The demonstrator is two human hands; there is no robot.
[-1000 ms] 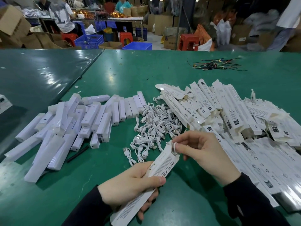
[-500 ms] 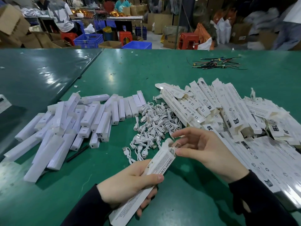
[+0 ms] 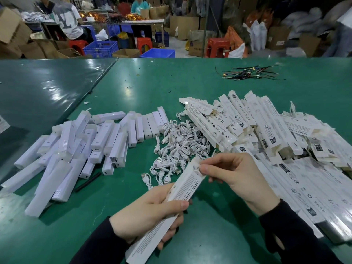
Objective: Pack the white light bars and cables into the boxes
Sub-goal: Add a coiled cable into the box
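Note:
My left hand (image 3: pixel 150 212) grips a long white printed box (image 3: pixel 182 189) slanted up to the right. My right hand (image 3: pixel 234 174) has its fingertips at the box's top end, pressing on the end flap (image 3: pixel 197 165). What is inside the box is hidden. A heap of white light bars (image 3: pixel 76 149) lies on the left of the green table (image 3: pixel 209 235). A tangle of white cables (image 3: pixel 177 147) sits in the middle. Many white boxes (image 3: pixel 276 141) are piled on the right.
A bundle of coloured wires (image 3: pixel 249 72) lies at the far side of the table. A dark stick (image 3: pixel 88 181) lies by the light bars. Beyond the table are blue crates (image 3: pixel 101 48), red stools (image 3: pixel 217 47), cardboard cartons and seated people.
My right hand's fingers have moved down onto the box's top end and curled in, pressing the flap. The left hand keeps its grip on the box.

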